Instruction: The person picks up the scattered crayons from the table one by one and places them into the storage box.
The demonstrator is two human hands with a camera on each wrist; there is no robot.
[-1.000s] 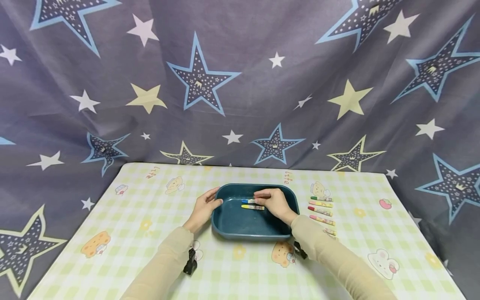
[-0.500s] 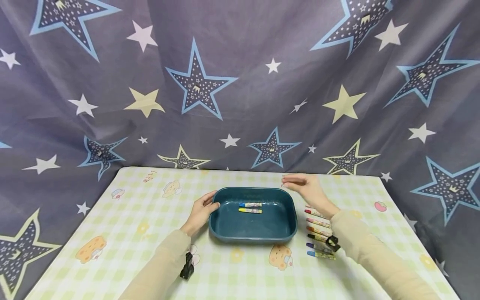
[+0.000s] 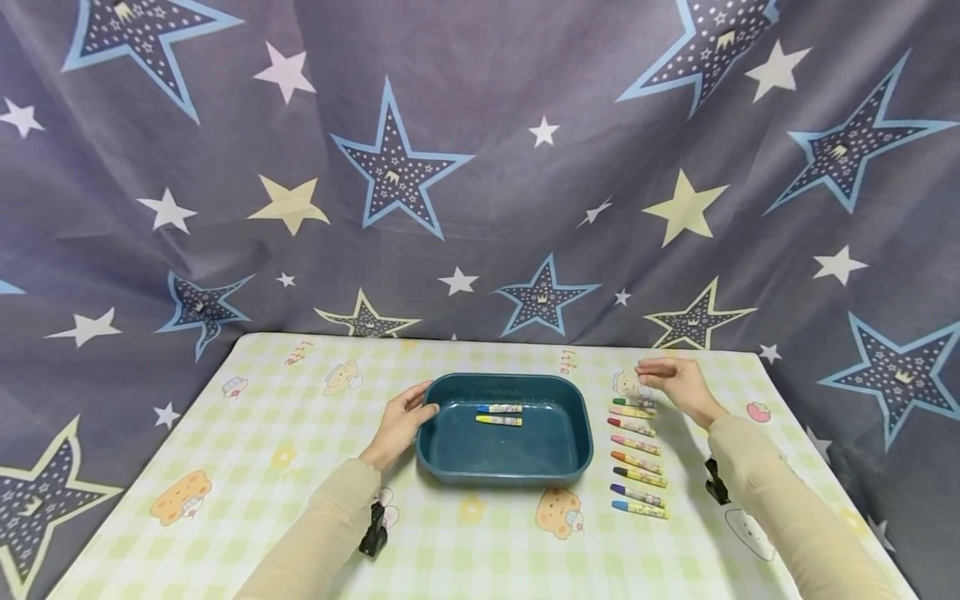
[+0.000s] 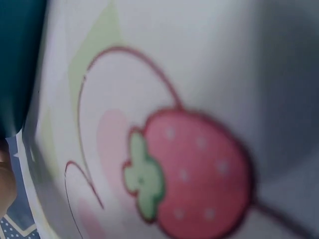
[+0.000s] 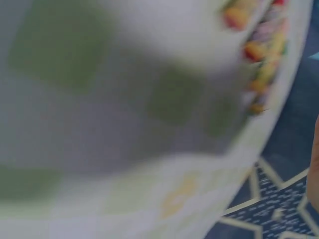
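A: Right wrist view?
B: Crayons (image 5: pixel 254 50) blurred; right hand (image 5: pixel 313 177) cut by the edge.
A: Left wrist view?
B: Tray (image 4: pixel 17 59) cut off, upper left.
A: Head view?
B: Wrapper print (image 3: pixel 636 462) on 10 crayons too small to read.

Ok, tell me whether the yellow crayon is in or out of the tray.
In: the yellow crayon lies on the floor of the teal tray, inside its walls, beside a blue crayon.

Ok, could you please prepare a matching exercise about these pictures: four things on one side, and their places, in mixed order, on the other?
1. left hand
2. right hand
3. yellow crayon
4. orange crayon

A. near the green crayon
B. inside the teal tray
C. between a pink crayon and the black crayon
D. at the tray's left rim

Pairs: 1-D, 2-A, 3-B, 4-C
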